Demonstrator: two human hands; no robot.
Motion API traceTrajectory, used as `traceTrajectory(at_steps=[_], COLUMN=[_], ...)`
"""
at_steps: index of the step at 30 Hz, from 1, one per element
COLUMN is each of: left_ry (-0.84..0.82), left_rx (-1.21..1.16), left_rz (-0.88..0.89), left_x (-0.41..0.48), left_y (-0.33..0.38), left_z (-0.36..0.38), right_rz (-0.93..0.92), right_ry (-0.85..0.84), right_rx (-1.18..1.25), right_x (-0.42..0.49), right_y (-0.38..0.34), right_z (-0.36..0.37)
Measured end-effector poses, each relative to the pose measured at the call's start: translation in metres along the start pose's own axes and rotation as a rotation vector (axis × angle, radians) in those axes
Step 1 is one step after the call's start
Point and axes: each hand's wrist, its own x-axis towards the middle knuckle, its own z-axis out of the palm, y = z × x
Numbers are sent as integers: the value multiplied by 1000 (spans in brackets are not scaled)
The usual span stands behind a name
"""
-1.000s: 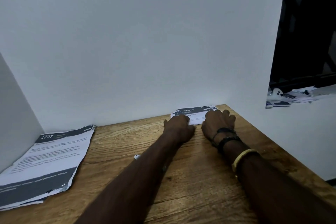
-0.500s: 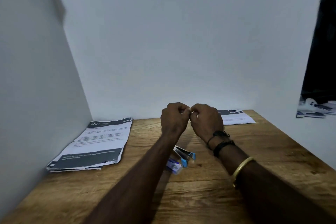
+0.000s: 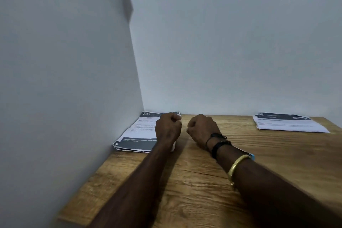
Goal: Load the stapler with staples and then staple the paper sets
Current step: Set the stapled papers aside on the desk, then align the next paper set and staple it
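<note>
Curled, left hand [image 3: 168, 128] and right hand [image 3: 202, 129]: holding anything, I cannot tell. Paper set [image 3: 137, 135] at my left looks light, floppy; I'd pinch a corner.

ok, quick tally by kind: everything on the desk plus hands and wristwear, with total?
Paper stacks: 2
Hands: 2, left hand, right hand
Black wristbands: 2
Gold bangle: 1
Blue thing, mostly hidden behind the right wrist: 1
Total: 8
</note>
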Motion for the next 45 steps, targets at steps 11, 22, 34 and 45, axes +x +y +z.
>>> traceTrajectory(at_steps=[11,22,34,45], left_ry=[25,35,-3,115], left_rx=[8,10,12,-60], left_rz=[-122,-153,-151,-2], left_x=[24,24,22,15], left_y=[-40,-46,-41,-29], left_z=[0,2,1,-6], right_rz=[88,257,325,299], right_ry=[-97,-46,28,172], right_rx=[-65,50,108,460], right_x=[38,63,75,70], right_y=[-25,-34,-30,-12], right_z=[52,66,73,49])
